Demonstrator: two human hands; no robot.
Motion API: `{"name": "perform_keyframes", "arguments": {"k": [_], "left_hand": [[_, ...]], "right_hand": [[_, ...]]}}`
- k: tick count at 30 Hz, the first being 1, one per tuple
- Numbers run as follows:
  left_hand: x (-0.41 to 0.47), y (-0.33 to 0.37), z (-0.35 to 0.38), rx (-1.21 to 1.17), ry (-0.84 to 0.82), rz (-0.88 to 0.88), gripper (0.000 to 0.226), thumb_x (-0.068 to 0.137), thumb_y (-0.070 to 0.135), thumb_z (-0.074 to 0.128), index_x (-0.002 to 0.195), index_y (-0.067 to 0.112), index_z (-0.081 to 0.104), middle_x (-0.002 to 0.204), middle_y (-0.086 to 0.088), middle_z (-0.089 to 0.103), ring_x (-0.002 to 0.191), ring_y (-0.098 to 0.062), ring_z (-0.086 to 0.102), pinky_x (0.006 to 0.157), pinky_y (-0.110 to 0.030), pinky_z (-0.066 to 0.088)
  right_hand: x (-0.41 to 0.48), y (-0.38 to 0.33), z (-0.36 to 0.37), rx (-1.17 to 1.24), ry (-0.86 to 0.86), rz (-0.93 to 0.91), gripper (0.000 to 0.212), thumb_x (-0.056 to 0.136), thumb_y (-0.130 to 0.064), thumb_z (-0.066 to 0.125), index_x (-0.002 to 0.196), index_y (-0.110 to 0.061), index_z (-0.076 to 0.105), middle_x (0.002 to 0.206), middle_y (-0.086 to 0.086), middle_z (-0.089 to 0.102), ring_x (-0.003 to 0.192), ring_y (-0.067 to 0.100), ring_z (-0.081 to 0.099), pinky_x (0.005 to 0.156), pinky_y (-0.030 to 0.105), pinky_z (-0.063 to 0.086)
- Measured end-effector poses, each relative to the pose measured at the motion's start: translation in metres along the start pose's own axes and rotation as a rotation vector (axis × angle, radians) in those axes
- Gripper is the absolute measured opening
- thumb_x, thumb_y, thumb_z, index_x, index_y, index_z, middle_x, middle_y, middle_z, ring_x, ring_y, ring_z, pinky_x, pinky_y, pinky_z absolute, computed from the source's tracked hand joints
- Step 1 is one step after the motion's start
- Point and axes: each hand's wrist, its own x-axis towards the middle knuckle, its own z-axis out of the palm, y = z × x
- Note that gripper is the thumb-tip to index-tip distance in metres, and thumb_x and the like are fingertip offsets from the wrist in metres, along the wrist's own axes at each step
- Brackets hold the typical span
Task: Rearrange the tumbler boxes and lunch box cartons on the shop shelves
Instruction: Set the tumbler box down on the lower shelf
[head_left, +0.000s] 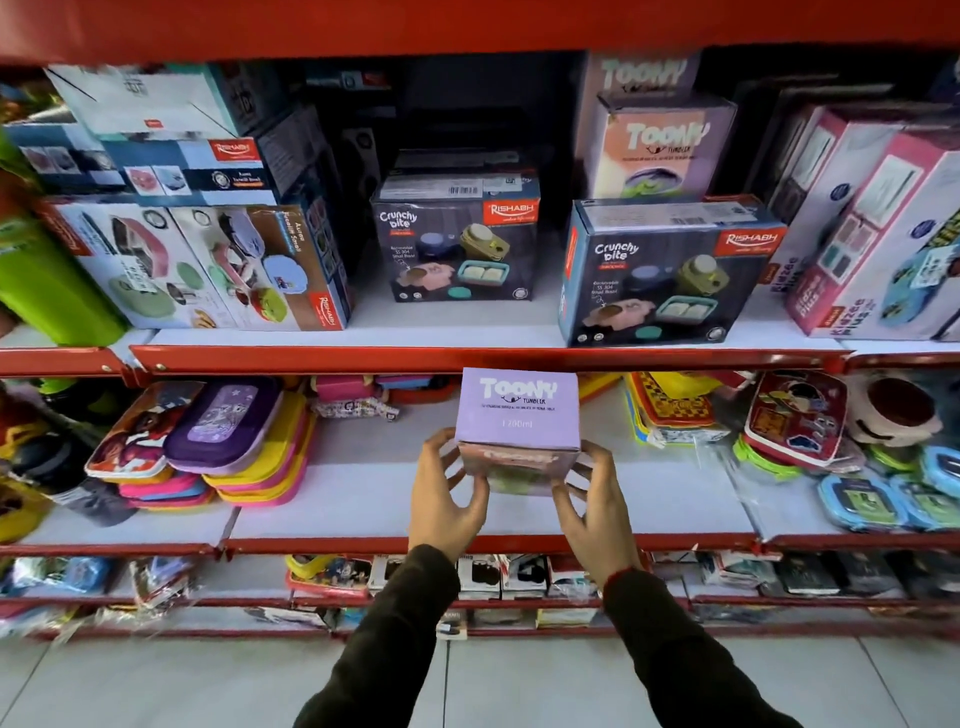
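Standing before red shelves (488, 358), a person holds a lilac Toony tumbler box (518, 415) in front of the middle shelf. Its lid faces up toward the viewer, long axis upright. Left hand (448, 499) and right hand (597, 512) clamp its sides, fingers spread, forearms reaching forward.

Lilac Toony tumbler box (518, 415) between left hand (448, 493) and right hand (597, 506)
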Motion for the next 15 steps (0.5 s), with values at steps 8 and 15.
{"name": "perform_keyframes", "arguments": {"k": [8, 15], "left_hand": [[0.032, -0.024, 0.027, 0.016, -0.119, -0.172, 0.050, 0.094, -0.001, 0.062, 0.128, 0.027, 0.038, 0.137, 0.001, 0.052, 0.122, -0.021, 0.060, 0.097, -0.027, 0.057], [0.038, -0.035, 0.034, 0.104, -0.157, -0.210, 0.043, 0.096, -0.009, 0.056, 0.125, 0.019, 0.041, 0.137, -0.005, 0.054, 0.104, -0.002, 0.065, 0.074, 0.005, 0.047]], "right_hand": [[0.038, 0.027, 0.007, -0.080, -0.031, 0.193, 0.044, 0.098, -0.001, 0.059, 0.137, -0.015, 0.042, 0.139, 0.008, 0.064, 0.127, 0.029, 0.065, 0.104, 0.048, 0.057], [0.038, 0.037, 0.012, -0.082, -0.040, 0.259, 0.038, 0.098, 0.002, 0.060, 0.132, -0.007, 0.047, 0.133, 0.011, 0.066, 0.121, 0.029, 0.066, 0.109, 0.046, 0.054]]}}
